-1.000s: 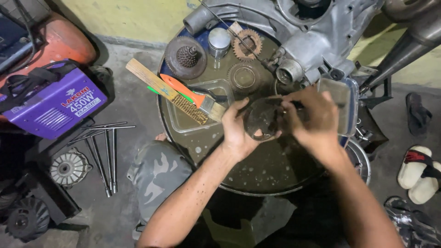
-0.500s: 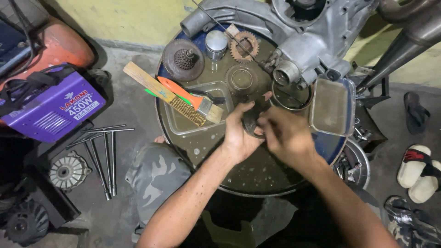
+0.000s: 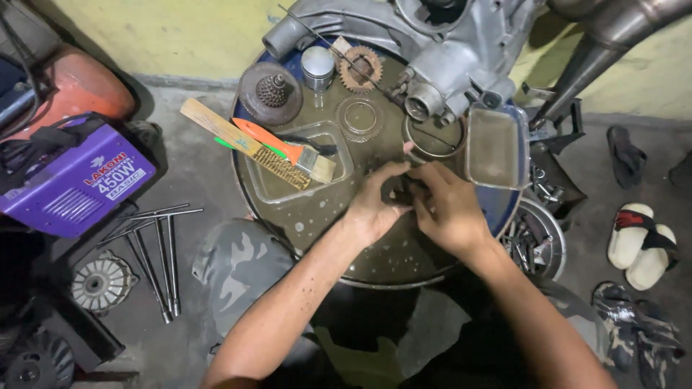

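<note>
- Here, my left hand [image 3: 375, 209] and right hand [image 3: 448, 209] meet over the oily round tray [image 3: 317, 223], fingers pinching a small dark part [image 3: 401, 191] between them.
- At ten o'clock lies a wire brush [image 3: 245, 144]; at twelve, the engine casing [image 3: 447, 50].

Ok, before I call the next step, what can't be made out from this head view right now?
- Small dark part between the left hand and right hand: fingers cover it, so its kind is unclear.
- Engine casing: cut off by the top edge.
- Exhaust pipe: runs out at the top right corner.
- Wheel beside the drum top: mostly hidden behind the drum and the right forearm.
</note>
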